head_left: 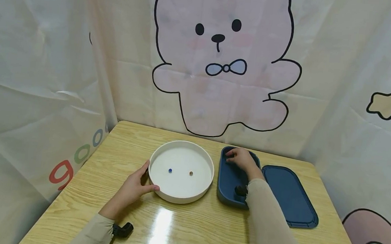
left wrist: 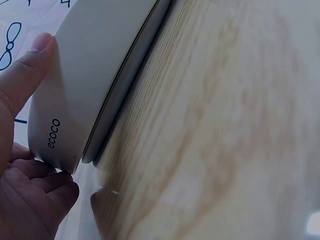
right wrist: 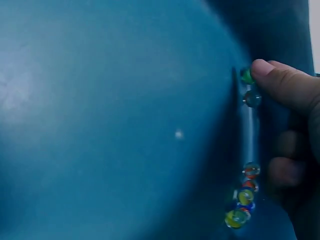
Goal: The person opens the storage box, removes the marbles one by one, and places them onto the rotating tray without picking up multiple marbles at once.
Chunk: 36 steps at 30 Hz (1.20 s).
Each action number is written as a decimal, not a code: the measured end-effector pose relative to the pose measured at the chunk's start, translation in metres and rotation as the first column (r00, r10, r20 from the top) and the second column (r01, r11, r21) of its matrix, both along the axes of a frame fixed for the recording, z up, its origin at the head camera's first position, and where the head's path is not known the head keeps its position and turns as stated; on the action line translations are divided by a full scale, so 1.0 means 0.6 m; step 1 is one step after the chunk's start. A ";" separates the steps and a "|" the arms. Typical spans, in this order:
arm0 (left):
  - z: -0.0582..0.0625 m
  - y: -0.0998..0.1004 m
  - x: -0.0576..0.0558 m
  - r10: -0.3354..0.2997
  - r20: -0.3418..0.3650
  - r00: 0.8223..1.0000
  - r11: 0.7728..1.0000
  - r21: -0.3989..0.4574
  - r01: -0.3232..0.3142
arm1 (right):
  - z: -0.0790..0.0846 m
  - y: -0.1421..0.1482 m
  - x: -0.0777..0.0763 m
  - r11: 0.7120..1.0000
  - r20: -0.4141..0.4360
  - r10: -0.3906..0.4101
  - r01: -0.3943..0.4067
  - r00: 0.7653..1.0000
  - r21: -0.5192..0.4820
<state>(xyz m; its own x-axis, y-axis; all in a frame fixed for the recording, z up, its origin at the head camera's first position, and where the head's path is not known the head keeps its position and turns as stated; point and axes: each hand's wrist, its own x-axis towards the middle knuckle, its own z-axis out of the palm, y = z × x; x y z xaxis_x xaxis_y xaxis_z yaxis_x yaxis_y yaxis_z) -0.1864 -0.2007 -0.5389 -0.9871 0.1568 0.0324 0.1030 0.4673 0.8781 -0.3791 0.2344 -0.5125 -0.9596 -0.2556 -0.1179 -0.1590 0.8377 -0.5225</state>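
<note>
My left hand (head_left: 135, 184) grips the side of a round white tray (head_left: 179, 196), thumb near the front and fingers round the left wall; the left wrist view shows the tray's outer wall with "ecoco" on it. Two small beads or marbles lie inside, one blue (head_left: 170, 170) and one orange-brown (head_left: 191, 173). My right hand (head_left: 242, 160) reaches into the far end of a deep blue box (head_left: 226, 184). In the right wrist view its thumb tip is right at a green marble (right wrist: 247, 76). A clear marble (right wrist: 252, 98) lies beside that one, and several coloured marbles (right wrist: 245, 196) cluster farther along the box's edge.
A flat dark blue lid (head_left: 288, 194) lies on the wooden table (head_left: 203, 231) to the right of the box. Printed cloth (head_left: 218, 100) hangs behind the table and at both sides. A black wrist device (head_left: 123, 230) sticks out from the left sleeve.
</note>
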 end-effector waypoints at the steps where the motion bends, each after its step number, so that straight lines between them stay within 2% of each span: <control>1: -0.001 0.000 0.000 0.001 0.001 1.000 1.000 0.002 -0.001 | -0.002 0.000 0.001 1.000 0.002 -0.004 0.004 1.000 0.008; 9: -0.001 0.000 -0.001 -0.003 0.004 1.000 1.000 0.021 0.003 | -0.005 -0.004 0.006 0.998 -0.009 -0.019 0.020 1.000 0.052; 19: -0.001 0.000 0.000 -0.004 -0.003 1.000 1.000 0.024 0.004 | 0.018 -0.004 0.003 0.998 -0.053 0.027 -0.030 0.998 -0.058; 27: -0.001 0.001 0.000 -0.002 -0.005 1.000 1.000 0.008 0.002 | 0.063 -0.011 0.015 0.983 -0.045 -0.011 0.003 0.999 -0.185; 36: 0.000 0.000 0.001 -0.001 0.014 1.000 1.000 0.012 0.001 | 0.130 -0.056 0.032 0.969 -0.111 0.028 -0.054 0.993 -0.240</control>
